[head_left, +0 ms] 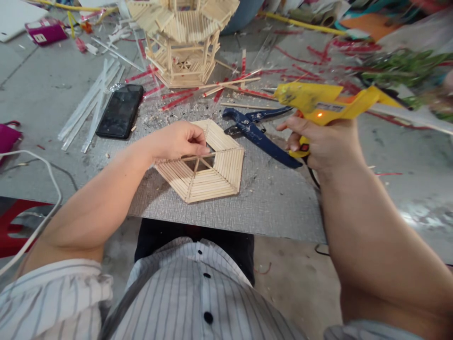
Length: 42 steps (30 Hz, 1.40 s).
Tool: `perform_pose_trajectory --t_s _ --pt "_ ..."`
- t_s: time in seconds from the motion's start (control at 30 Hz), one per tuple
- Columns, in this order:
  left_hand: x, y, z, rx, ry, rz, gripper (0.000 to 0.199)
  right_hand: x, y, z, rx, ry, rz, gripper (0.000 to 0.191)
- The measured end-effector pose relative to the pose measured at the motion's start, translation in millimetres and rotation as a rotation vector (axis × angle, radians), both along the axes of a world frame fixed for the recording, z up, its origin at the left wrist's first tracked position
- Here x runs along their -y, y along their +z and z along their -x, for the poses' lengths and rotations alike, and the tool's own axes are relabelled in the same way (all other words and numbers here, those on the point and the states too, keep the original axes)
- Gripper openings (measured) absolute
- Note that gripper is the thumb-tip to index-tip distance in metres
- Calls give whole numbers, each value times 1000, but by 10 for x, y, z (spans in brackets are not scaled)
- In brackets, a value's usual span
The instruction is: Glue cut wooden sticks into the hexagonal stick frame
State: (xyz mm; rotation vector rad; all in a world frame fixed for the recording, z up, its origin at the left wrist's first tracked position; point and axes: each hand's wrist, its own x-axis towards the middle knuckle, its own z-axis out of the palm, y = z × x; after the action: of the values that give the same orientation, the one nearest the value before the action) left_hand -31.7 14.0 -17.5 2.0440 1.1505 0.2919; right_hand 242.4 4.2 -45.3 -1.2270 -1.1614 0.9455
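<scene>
Left hand (179, 139) pinches hexagon (228, 170) near its center, seemingly steadying it, while right hand (318, 141) grips glue gun (306, 99) aloft, likely keeping tip (269, 89) clear, cutter (262, 140) between.

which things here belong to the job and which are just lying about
In use:
- yellow plastic glue gun, in right hand
- pale hexagonal wooden panel, under left hand
- probably blue-handled cutter, set down

Seemingly lying about:
- black rectangular phone
- small purple box
</scene>
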Motion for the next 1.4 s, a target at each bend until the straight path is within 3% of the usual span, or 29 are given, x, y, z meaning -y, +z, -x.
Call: perform_pose_trajectory --t_s 0.13,0.3,0.37,0.6,0.9,1.13,1.4 --pt "-75 -52 24 127 276 -184 13 -31 15 -17 -85 -47 35 27" --pt "-166 -95 91 -34 488 -411 11 -153 37 -111 -194 -328 147 13" --pt "-159 -91 97 -112 489 -437 11 -192 31 -159 -227 -360 207 14" --pt "-168 -100 124 -197 324 -512 26 -189 34 -199 -277 -277 242 13" --pt "-228 -142 183 -337 339 -454 31 -215 67 -258 -350 -374 348 8" --pt "-285 -221 232 -293 340 -480 27 -246 74 -294 -343 -378 425 15" --pt "-276 -199 218 -291 338 -471 22 -311 33 -381 -316 -397 447 17"
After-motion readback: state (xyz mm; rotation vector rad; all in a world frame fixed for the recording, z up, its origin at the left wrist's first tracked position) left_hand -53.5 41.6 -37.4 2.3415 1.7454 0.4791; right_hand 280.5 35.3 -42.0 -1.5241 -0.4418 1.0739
